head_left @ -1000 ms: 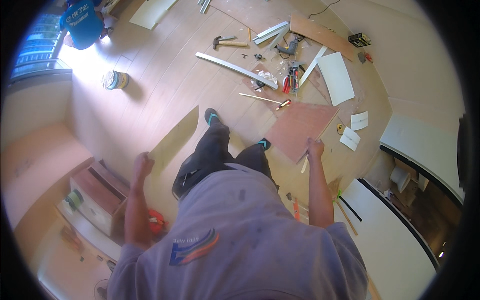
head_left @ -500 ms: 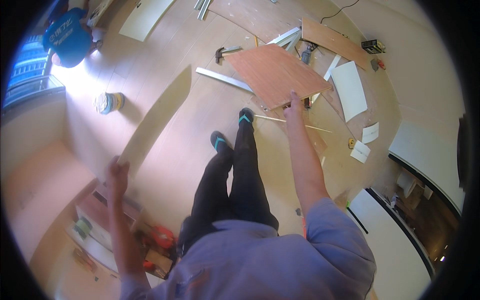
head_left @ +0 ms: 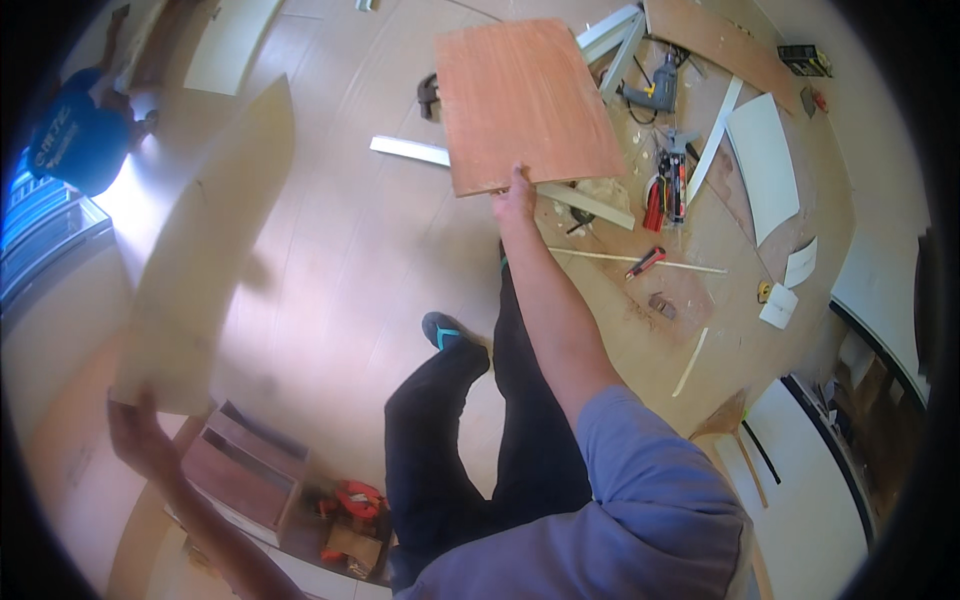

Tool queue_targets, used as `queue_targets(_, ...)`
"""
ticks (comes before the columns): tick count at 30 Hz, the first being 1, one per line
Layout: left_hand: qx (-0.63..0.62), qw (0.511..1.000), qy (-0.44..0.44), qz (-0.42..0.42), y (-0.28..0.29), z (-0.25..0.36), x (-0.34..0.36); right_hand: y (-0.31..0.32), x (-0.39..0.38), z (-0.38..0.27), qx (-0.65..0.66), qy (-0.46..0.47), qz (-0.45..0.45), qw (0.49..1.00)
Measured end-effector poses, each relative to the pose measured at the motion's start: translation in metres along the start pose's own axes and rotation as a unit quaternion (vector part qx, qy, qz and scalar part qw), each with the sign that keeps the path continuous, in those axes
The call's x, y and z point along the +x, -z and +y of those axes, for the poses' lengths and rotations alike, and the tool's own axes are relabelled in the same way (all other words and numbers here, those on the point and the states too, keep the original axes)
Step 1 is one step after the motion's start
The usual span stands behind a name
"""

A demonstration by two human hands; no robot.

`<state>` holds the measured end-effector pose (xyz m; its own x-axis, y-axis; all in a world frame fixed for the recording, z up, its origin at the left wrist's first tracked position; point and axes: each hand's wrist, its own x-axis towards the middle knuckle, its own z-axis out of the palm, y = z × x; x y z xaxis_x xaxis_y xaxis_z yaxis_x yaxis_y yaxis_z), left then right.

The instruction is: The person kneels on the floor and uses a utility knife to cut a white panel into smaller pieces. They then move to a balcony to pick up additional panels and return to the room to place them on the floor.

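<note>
My left hand (head_left: 140, 435), at the lower left, grips the near end of a long pale panel (head_left: 205, 250) that stretches up and away from me. My right hand (head_left: 515, 200) holds a square reddish plywood board (head_left: 522, 95) by its near edge, thumb on top, out over the tool-strewn floor. Beyond and beside the plywood lie white strips (head_left: 410, 150), a grey drill (head_left: 658, 88), a caulking gun (head_left: 675, 180) and a red utility knife (head_left: 647, 262).
A co-worker in a blue shirt (head_left: 80, 135) is at the upper left by the window. Curved white pieces (head_left: 762, 170) lie at the right near the wall and white cabinets (head_left: 805, 460). A wooden drawer box (head_left: 240, 465) with red tools (head_left: 360, 500) is below my left arm.
The plywood has risen and moved up and away in my right hand, rotating slightly. The pale panel has shifted left with my left hand. My legs and view have shifted.
</note>
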<state>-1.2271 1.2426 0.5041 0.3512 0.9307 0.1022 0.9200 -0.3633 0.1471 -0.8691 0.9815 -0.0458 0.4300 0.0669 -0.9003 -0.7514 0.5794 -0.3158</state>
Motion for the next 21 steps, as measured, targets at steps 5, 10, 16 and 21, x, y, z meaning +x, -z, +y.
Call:
queue_targets(5, -0.045, 0.995, -0.043, 0.083, -0.037, 0.008, 0.039, 0.055, 0.035, 0.034, -0.135, -0.093, -0.076, 0.984)
queue_targets(10, -0.048, 0.98, -0.039, 0.19, -0.066, 0.011, 0.063, 0.072, 0.061, 0.033, -0.178, -0.156, -0.114, 0.965)
queue_targets(16, -0.194, 0.941, -0.164, 0.225, -0.146, 0.019, 0.088, 0.107, 0.072, 0.016, -0.315, -0.214, -0.188, 0.905)
queue_targets(21, -0.277, 0.875, -0.276, 0.284, -0.207, 0.11, 0.086, 0.021, 0.006, -0.055, -0.476, -0.27, -0.414, 0.727)
